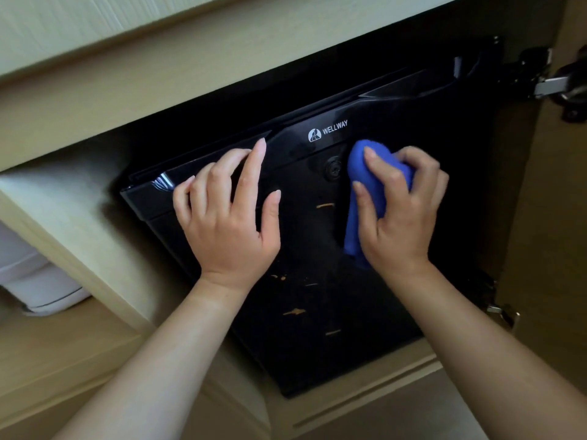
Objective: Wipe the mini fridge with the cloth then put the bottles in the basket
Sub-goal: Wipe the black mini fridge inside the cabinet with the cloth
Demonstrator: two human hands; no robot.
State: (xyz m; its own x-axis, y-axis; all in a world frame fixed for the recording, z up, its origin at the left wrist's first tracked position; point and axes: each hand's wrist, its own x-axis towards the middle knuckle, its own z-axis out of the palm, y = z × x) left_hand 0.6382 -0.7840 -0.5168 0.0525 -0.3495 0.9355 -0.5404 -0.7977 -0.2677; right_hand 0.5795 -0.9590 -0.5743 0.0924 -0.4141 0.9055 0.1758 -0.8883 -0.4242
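- A pale wood cabinet point(95, 236) fills the view, seen from above and in front. Its opening holds the fridge.
- The fridge point(317, 312) is black and glossy and sits inside the cabinet opening. Its door is closed and faces the viewer. White lettering near the top edge of the door reads "WELLWAY" point(335, 127), with a small round white logo just to its left.
- Several small tan marks point(295, 311) are scattered over the lower half of the door.
- Two bare forearms reach in from the bottom of the view, one on each side.
- The left hand point(228, 217) lies flat on the upper left of the door. The fingers are straight and spread wide, and it holds nothing. The index fingertip reaches the door's top edge.
- The right hand point(400, 217) is on the upper right of the door, its fingers curled round the cloth.
- The cloth point(362, 173) is blue and bunched up. It is held against the door just below and to the right of the lettering.
- A white rounded object point(38, 281) sits on a shelf at the far left, only partly visible.
- A metal hinge point(552, 85) is fixed at the upper right.
- A small round lock point(333, 168) sits on the door, just left of the cloth.
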